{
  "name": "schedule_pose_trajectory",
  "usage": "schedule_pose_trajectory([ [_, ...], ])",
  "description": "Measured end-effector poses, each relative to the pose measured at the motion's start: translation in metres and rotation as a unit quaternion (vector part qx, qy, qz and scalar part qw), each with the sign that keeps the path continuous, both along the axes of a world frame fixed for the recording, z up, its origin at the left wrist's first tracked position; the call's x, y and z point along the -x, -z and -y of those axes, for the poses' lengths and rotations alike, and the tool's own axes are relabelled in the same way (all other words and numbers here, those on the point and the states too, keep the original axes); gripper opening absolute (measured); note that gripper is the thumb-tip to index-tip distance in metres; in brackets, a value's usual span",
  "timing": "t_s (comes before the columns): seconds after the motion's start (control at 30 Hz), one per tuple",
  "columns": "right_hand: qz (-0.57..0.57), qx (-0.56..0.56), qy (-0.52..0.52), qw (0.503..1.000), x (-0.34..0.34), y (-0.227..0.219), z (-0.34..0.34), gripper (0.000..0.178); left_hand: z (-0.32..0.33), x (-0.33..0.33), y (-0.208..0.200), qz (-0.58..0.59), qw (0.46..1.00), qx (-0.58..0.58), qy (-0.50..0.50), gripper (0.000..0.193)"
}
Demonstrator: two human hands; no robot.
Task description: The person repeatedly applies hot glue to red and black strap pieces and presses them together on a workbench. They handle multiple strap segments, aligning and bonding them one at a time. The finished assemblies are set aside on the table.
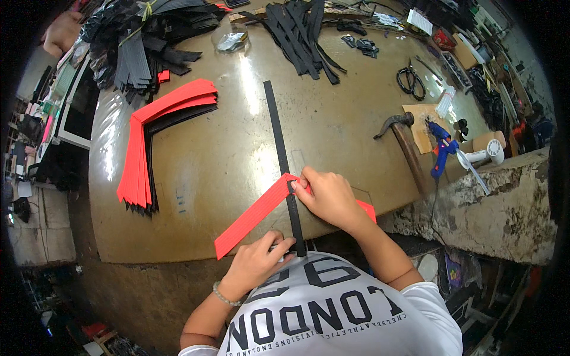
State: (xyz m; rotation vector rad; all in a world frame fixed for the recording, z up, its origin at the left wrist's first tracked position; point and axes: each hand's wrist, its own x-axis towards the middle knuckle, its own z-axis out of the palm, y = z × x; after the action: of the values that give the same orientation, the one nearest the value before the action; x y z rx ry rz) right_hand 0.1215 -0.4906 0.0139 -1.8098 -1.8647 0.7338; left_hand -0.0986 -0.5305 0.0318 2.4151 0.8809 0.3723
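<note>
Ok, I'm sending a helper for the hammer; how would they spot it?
Start at the big brown tabletop and go to its right side. The claw hammer lies just left of the glue gun. Its dark curved claw and brown wooden handle set it apart from that gun's blue body.

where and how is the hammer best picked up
Probably by the middle of its wooden handle, from your near side: the hammer lies flat with its clawed head farther away and the long, uncovered handle slanting toward you.
</note>
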Motion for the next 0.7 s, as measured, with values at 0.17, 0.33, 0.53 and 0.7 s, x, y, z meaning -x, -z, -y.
schedule_pose_trajectory([
  [0.17, 0.004, -0.002, 0.009, 1.000, 0.001, 0.000, 0.001, 0.022, -0.020, -0.016, 0.013, 0.098, 0.994, -0.038, -0.021, 0.028],
  [0.33, 0.008, -0.005, 0.008, 1.000, 0.001, -0.001, 0.001, 0.022, -0.053, -0.025, 0.025, 0.130, 0.986, -0.049, -0.095, 0.022],
  [0.53, 0.024, -0.013, 0.007, 1.000, 0.000, 0.006, 0.001, 0.023, -0.062, -0.034, 0.027, 0.178, 0.972, 0.024, -0.152, 0.014],
  [0.7, 0.033, -0.033, 0.015, 0.999, 0.002, 0.005, 0.002, 0.023, -0.065, -0.044, 0.023, 0.133, 0.957, 0.081, -0.247, 0.017],
])
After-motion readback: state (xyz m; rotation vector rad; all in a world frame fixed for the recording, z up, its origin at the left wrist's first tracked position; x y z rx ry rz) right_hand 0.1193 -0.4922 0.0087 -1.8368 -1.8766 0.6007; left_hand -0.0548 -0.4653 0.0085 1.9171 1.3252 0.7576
